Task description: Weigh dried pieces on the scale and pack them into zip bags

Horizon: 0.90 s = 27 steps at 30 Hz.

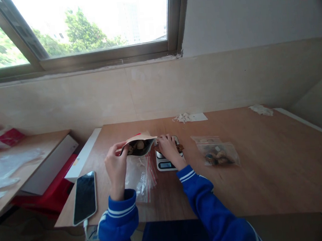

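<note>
Both forearms reach forward over the desk's near edge. The left hand [116, 165] is raised, fingers pinched closed. The right hand [169, 149] lies palm down, fingers curled.

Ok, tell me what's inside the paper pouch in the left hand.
The paper pouch holds brownish lumps at its open mouth; what they are is unclear. Deeper contents are hidden by its wall and the left hand.

No text, label, brand or number can be read anywhere in the view. The small display on the kitchen scale [166, 165] glows pale, but its digits are too small and blurred to make out. The phone [85, 197] lying on the surface [266, 179] has a dark screen showing nothing, and the pouch [139, 144] shows no legible print.
</note>
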### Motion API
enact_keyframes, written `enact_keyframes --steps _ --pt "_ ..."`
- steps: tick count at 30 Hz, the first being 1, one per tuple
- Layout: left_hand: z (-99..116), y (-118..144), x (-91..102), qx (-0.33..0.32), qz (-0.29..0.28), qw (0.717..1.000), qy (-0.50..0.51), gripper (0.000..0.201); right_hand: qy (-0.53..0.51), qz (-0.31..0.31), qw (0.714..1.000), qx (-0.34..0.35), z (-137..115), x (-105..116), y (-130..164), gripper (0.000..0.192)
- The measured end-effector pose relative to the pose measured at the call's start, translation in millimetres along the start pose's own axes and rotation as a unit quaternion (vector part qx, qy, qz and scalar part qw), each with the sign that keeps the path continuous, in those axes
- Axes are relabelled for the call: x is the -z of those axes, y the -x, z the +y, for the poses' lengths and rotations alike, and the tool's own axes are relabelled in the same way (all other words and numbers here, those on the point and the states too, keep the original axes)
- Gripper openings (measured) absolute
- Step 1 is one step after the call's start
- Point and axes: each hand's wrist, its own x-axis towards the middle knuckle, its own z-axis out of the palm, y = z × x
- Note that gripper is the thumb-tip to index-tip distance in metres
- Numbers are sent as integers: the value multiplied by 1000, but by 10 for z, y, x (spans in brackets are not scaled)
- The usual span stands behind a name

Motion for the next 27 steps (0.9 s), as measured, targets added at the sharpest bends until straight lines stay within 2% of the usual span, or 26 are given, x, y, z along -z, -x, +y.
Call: enact_keyframes --steps 5,11,14,17,21,24,27 --pt "23 -3 12 2 -9 1000 -7 28 1 -44 999 15 239 -75 -239 16" --pt "25 1 13 -5 -7 1000 -12 28 1 -73 997 13 250 -125 -419 10" --pt "24 6 20 -3 -8 1000 -8 28 -36 -57 998 3 233 -67 -480 7" --pt "27 0 23 0 -8 1000 -8 27 -148 10 988 -42 243 38 -458 8" --pt "8 -33 -11 4 2 1000 11 30 -335 117 930 -99 336 204 -176 18" --pt "2 -73 -60 -2 6 999 42 30 -422 136 887 -132 458 291 212 34" --pt "51 -127 -97 -9 21 999 44 27 -428 140 876 -172 593 295 648 44"
